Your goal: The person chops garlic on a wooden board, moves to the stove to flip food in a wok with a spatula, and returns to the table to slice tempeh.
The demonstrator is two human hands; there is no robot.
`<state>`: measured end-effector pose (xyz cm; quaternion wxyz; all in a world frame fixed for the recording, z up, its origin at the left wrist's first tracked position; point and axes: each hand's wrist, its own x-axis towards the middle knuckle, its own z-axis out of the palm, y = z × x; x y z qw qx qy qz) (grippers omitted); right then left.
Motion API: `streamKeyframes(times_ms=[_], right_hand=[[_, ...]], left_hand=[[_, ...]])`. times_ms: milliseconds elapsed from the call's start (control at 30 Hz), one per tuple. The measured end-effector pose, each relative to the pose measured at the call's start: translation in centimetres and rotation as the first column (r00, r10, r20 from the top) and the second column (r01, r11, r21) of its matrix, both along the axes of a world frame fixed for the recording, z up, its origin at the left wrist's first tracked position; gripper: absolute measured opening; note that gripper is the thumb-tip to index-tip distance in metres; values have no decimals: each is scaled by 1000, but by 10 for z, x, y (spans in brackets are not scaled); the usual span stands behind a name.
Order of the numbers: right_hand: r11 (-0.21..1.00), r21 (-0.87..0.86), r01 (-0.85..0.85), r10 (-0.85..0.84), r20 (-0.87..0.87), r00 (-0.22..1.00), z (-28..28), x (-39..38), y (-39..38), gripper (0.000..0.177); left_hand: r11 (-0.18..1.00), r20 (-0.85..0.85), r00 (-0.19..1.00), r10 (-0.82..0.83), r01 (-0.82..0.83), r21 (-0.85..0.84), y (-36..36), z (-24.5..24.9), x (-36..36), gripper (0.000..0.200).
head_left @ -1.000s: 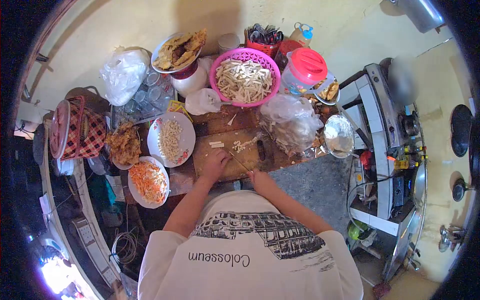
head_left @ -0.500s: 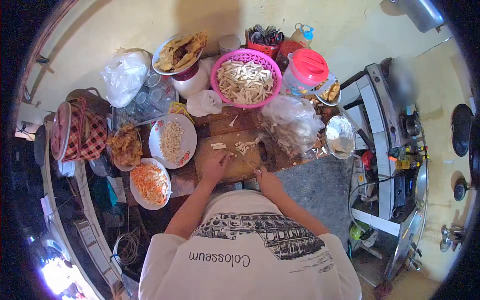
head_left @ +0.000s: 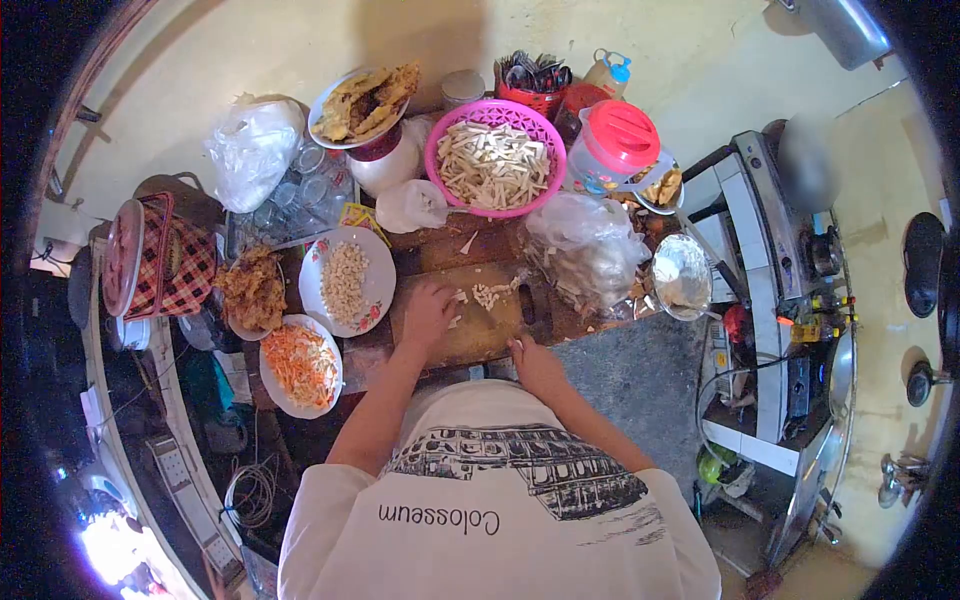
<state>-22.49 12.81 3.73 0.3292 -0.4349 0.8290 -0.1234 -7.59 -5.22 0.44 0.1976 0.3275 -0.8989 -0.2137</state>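
Observation:
My left hand [head_left: 429, 312] is on the wooden cutting board [head_left: 490, 335], fingers curled over a few white vegetable strips [head_left: 459, 297] whose ends poke out at its right side. At the board's near edge, my right hand [head_left: 541, 366] is closed around what looks like a knife; its blade is hard to make out. Small chopped white pieces [head_left: 490, 295] lie in a loose pile on the board. Left of the board stands a floral plate [head_left: 378, 290] holding white cubes [head_left: 345, 283].
A pink basket [head_left: 432, 168] of white strips stands behind the board. Shredded orange and white vegetables [head_left: 303, 368] fill a plate at left, near fried food [head_left: 250, 290]. To the right are a plastic bag [head_left: 590, 245], a foil-like bowl [head_left: 682, 275] and a stove [head_left: 765, 190].
My left hand has moved forward and slightly left, onto the white strips that lay uncovered before. My right hand stays about where it was.

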Motion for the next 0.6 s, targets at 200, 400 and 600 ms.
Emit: streamKeyframes(times_ms=[200,400,600], right_hand=[[1000,1,-3,3,13,1000,-3,1,0,42],[998,11,-63,63,34,997,-3,3,-2,42],[999,-50,17,-16,28,999,-5,4,-1,43]], left_hand=[[999,-21,1000,16,-15,49,17,3,-2,24],[996,-1,998,71,-71,-53,22,-3,3,25],[995,57,994,89,-91,42,26,7,-1,26]])
